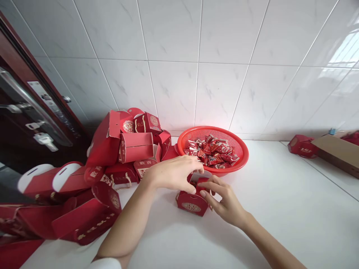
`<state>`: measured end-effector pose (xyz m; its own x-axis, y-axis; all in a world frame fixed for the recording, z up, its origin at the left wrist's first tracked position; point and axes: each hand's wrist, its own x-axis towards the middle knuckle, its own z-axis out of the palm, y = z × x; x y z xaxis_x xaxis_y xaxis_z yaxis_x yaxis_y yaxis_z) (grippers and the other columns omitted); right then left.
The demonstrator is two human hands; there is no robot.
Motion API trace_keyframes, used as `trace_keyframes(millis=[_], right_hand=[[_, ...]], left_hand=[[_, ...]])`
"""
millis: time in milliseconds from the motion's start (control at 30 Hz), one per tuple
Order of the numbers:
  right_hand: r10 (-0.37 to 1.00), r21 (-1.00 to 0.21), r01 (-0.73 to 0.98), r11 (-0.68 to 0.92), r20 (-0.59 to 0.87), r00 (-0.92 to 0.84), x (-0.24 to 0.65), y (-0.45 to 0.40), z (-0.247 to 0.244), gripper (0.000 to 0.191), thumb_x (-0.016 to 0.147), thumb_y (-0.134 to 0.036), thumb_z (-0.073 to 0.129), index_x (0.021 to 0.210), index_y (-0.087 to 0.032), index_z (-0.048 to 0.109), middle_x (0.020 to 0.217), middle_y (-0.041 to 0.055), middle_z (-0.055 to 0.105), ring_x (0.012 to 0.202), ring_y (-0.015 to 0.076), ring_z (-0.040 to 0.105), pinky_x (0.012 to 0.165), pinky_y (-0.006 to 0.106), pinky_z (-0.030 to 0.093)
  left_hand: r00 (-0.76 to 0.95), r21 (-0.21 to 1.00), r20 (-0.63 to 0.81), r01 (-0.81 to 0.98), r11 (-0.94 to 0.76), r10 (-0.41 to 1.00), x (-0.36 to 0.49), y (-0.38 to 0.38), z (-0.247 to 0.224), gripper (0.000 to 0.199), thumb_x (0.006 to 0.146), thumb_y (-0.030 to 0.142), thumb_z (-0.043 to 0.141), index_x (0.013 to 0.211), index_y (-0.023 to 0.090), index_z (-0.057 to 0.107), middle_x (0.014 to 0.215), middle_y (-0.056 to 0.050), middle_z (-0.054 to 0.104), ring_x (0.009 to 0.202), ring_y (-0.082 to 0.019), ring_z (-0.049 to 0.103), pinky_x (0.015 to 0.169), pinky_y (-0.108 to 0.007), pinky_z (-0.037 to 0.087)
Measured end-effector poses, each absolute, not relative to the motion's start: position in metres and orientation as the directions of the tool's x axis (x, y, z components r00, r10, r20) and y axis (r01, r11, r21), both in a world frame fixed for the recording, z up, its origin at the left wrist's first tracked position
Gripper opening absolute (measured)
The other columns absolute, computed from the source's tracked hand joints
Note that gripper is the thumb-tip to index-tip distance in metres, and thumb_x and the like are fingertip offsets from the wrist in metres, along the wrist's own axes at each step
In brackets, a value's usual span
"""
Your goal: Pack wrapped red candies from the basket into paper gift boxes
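A small red gift box with a gold round emblem stands on the white tabletop, its top partly unfolded. My left hand arches over the box from the left, thumb and fingers apart, with the thumb close to its upper edge. At the box's right side, my right hand pinches a red flap between thumb and fingers. Part of the box's inside and its rear are hidden by my hands. Just behind them sits a red plastic basket holding many red-wrapped candies.
Several more red boxes are heaped on the left, some with rope handles. Another red box and a brown cardboard piece lie far right. A white tiled wall rises behind the table; a dark door with keys stands left.
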<state>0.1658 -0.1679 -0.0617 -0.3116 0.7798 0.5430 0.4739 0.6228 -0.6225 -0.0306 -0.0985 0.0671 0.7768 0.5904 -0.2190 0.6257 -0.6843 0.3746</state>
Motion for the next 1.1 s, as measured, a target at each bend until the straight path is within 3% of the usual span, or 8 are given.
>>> trace_keyframes(millis=[200, 467, 567, 633, 800, 867, 967, 1100], right_hand=[[0.743, -0.568, 0.496, 0.657, 0.598, -0.3, 0.164, -0.174, -0.07, 0.021, 0.104, -0.026, 0.054, 0.105, -0.022, 0.074, 0.089, 0.0076, 0.068, 0.073, 0.0187, 0.064, 0.063, 0.032, 0.058], [0.764, -0.664, 0.385, 0.641, 0.602, -0.235, 0.167, -0.179, -0.071, 0.018, 0.103, -0.028, 0.057, 0.099, -0.022, 0.074, 0.091, 0.0077, 0.07, 0.072, 0.018, 0.067, 0.063, 0.031, 0.06], [0.761, -0.665, 0.378, 0.644, 0.607, -0.229, 0.167, -0.181, -0.073, 0.019, 0.103, -0.026, 0.056, 0.099, -0.021, 0.073, 0.093, 0.0085, 0.07, 0.075, 0.0184, 0.069, 0.064, 0.03, 0.061], [0.765, -0.67, 0.377, 0.64, 0.604, -0.225, 0.168, -0.182, -0.073, 0.019, 0.104, -0.025, 0.055, 0.099, -0.021, 0.073, 0.095, 0.0088, 0.071, 0.077, 0.0187, 0.071, 0.065, 0.03, 0.061], [0.759, -0.664, 0.381, 0.644, 0.616, -0.21, 0.17, -0.184, -0.072, 0.019, 0.104, -0.024, 0.054, 0.1, -0.021, 0.073, 0.095, 0.0089, 0.072, 0.078, 0.019, 0.072, 0.066, 0.029, 0.062], [0.754, -0.659, 0.381, 0.648, 0.624, -0.202, 0.171, -0.184, -0.073, 0.019, 0.104, -0.023, 0.054, 0.1, -0.022, 0.072, 0.094, 0.0089, 0.072, 0.076, 0.0185, 0.071, 0.064, 0.029, 0.061], [0.747, -0.652, 0.385, 0.654, 0.638, -0.189, 0.171, -0.184, -0.076, 0.015, 0.103, -0.022, 0.057, 0.101, -0.022, 0.072, 0.095, 0.0088, 0.072, 0.074, 0.0177, 0.07, 0.064, 0.029, 0.061], [0.744, -0.648, 0.398, 0.649, 0.649, -0.157, 0.171, -0.182, -0.081, 0.008, 0.099, -0.021, 0.064, 0.102, -0.022, 0.071, 0.099, 0.009, 0.072, 0.071, 0.0168, 0.069, 0.066, 0.03, 0.062]], left_hand=[[0.811, 0.35, -0.253, 0.585, -0.732, 0.527, -0.025, -0.098, 0.061, 0.029, 0.076, 0.023, 0.081, 0.101, 0.02, 0.067, 0.105, -0.003, 0.064, 0.094, -0.021, 0.062, 0.073, -0.027, 0.044], [0.789, 0.437, -0.275, 0.612, -0.659, 0.55, -0.038, -0.096, 0.044, 0.031, 0.089, 0.042, 0.073, 0.11, 0.02, 0.071, 0.112, -0.006, 0.069, 0.101, -0.022, 0.065, 0.08, -0.029, 0.047], [0.778, 0.572, -0.196, 0.585, -0.575, 0.597, -0.046, -0.098, 0.036, 0.034, 0.095, 0.048, 0.064, 0.111, 0.019, 0.072, 0.117, -0.008, 0.072, 0.103, -0.022, 0.067, 0.082, -0.03, 0.05], [0.767, 0.639, -0.135, 0.551, -0.537, 0.627, -0.051, -0.101, 0.03, 0.036, 0.091, 0.05, 0.069, 0.108, 0.019, 0.073, 0.115, -0.007, 0.073, 0.103, -0.022, 0.069, 0.083, -0.031, 0.052], [0.707, 0.687, 0.066, 0.48, -0.546, 0.704, -0.058, -0.106, 0.004, 0.023, 0.084, 0.037, 0.079, 0.1, 0.021, 0.073, 0.118, -0.006, 0.071, 0.11, -0.022, 0.068, 0.101, -0.036, 0.051], [0.635, 0.691, 0.148, 0.482, -0.539, 0.758, -0.06, -0.108, -0.012, 0.031, 0.085, 0.04, 0.078, 0.111, 0.023, 0.072, 0.129, -0.008, 0.066, 0.122, -0.024, 0.064, 0.107, -0.038, 0.05], [0.538, 0.701, 0.266, 0.462, -0.544, 0.8, -0.063, -0.11, -0.033, 0.06, 0.084, 0.044, 0.079, 0.138, 0.026, 0.058, 0.15, -0.011, 0.054, 0.14, -0.027, 0.053, 0.115, -0.041, 0.047], [0.503, 0.715, 0.304, 0.441, -0.543, 0.809, -0.066, -0.113, -0.051, 0.071, 0.087, 0.041, 0.077, 0.149, 0.026, 0.045, 0.151, -0.012, 0.055, 0.141, -0.026, 0.052, 0.12, -0.044, 0.042]])
